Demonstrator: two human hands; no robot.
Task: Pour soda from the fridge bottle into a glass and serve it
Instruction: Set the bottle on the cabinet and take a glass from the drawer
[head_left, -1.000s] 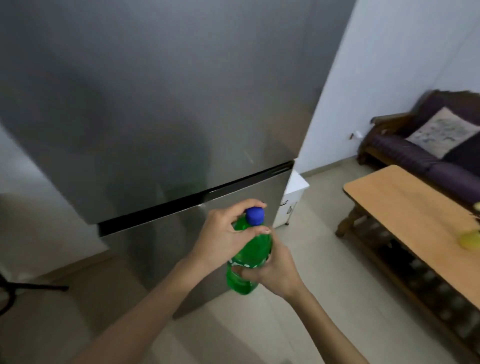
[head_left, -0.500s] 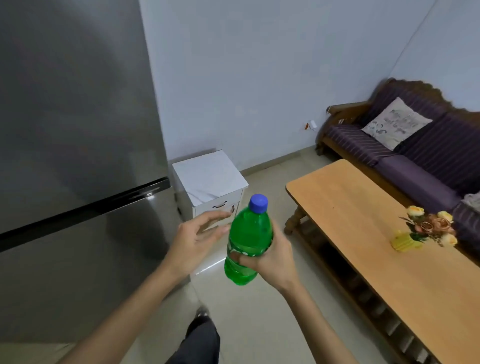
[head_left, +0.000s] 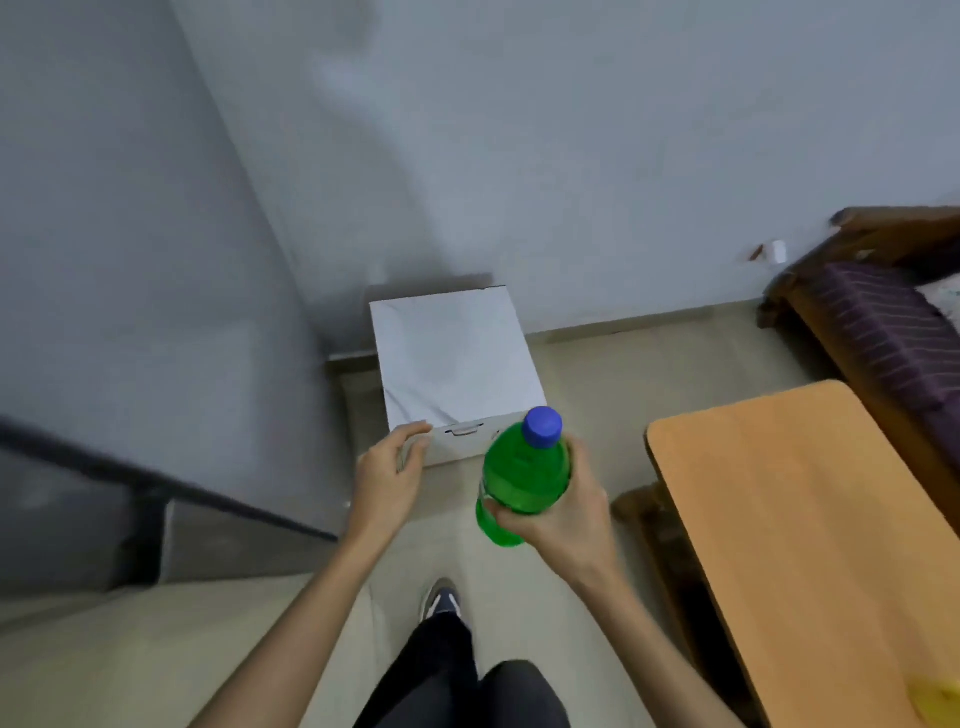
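A green soda bottle (head_left: 522, 475) with a blue cap (head_left: 542, 426) is upright in the middle of the view, its cap on. My right hand (head_left: 558, 512) is wrapped around its lower body from the right. To the left of the bottle my left hand (head_left: 389, 475) hovers apart from it, holding nothing, fingers loosely curled. The steel fridge (head_left: 104, 338) fills the left side, its doors closed. No glass is in view.
A small white cabinet (head_left: 452, 358) stands against the wall just beyond my hands. A low wooden table (head_left: 810, 519) reaches in from the right, with a purple sofa (head_left: 878, 322) behind it. My legs and one shoe (head_left: 441, 603) show on the tiled floor.
The view has swung right and down, away from the fridge. My left hand came off the bottle cap and now hangs free; my right hand still carries the bottle.
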